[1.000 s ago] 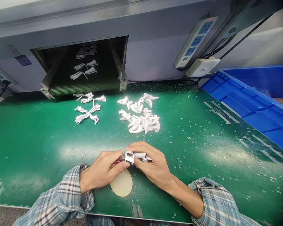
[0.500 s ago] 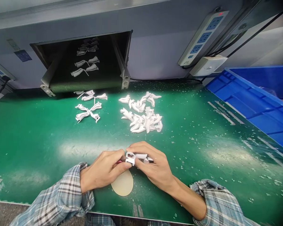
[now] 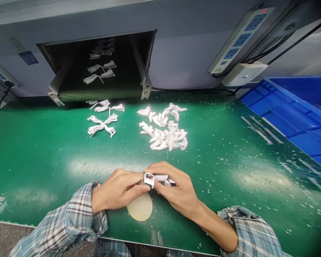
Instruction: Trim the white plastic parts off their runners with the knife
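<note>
My right hand (image 3: 176, 189) is closed round a small white plastic part (image 3: 152, 178), gripping it low over the green mat (image 3: 42, 160). My left hand (image 3: 120, 189) is closed too, pinching a thin tool whose tip meets the open end of that part; what the tool is I cannot make out. A round beige disc (image 3: 139, 208) lies on the mat just under the two hands. Further back, a heap of loose white parts (image 3: 164, 128) sits in the middle. Left of it lie white parts still joined on sprues (image 3: 103, 119).
A dark conveyor mouth (image 3: 101, 75) at the back carries more white sprues. Blue bins (image 3: 291, 114) stand at the right. A power strip (image 3: 240, 39) and a white box (image 3: 243, 73) hang on the grey back wall. Small white shavings dot the mat.
The view has shifted a little, so everything sits slightly further right and higher. Both hands keep the same grip on the white part, with only small finger movement.
</note>
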`<control>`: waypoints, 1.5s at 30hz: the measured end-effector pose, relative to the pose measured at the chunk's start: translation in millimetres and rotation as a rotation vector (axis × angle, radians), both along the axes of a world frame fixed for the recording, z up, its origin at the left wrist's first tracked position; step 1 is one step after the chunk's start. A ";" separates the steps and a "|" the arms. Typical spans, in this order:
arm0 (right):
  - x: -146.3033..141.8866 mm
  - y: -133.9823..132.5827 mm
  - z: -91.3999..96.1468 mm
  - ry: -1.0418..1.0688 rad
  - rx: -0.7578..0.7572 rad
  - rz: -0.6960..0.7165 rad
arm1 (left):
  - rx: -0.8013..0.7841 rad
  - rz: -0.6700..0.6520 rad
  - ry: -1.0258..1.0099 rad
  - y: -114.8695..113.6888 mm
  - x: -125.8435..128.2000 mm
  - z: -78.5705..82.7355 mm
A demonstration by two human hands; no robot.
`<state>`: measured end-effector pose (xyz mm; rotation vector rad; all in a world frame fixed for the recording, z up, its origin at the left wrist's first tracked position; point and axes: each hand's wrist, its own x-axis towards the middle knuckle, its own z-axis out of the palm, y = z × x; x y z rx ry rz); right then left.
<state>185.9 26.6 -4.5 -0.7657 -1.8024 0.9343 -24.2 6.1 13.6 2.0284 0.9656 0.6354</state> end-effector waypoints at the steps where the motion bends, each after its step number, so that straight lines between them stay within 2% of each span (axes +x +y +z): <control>1: -0.7 -0.4 -0.1 -0.003 -0.018 0.000 | 0.019 0.036 -0.022 -1.0 0.1 -1.3; 4: -2.5 -2.4 0.3 -0.025 -0.168 -0.002 | 0.064 0.197 -0.109 -4.5 1.0 -5.7; 9: -5.0 -4.7 3.5 0.017 -0.630 0.087 | 0.027 0.353 -0.178 -4.5 3.5 -7.9; 12: -5.2 -3.1 6.1 0.086 -0.762 0.140 | 0.036 0.393 -0.102 -2.0 2.5 -5.8; 14: -4.3 -0.8 7.4 0.097 -0.813 0.151 | 0.149 0.391 0.034 -0.7 0.0 -4.4; 18: -1.3 5.1 8.2 0.098 -0.818 0.130 | 0.515 0.351 0.388 0.8 -4.5 -2.4; 21: 0.4 7.7 7.1 0.094 -0.817 0.122 | 0.613 0.337 0.545 1.4 -4.2 -0.8; 32: 3.8 7.7 4.8 -0.011 -0.785 0.110 | 0.594 0.348 0.659 1.8 -2.1 -1.9; 41: 4.4 5.6 7.7 -0.032 -0.771 0.067 | 0.617 0.329 0.651 0.4 -3.4 -2.9; 45: 3.1 5.4 6.8 -0.009 -0.787 0.067 | 0.534 0.276 0.550 1.2 -6.8 -5.7</control>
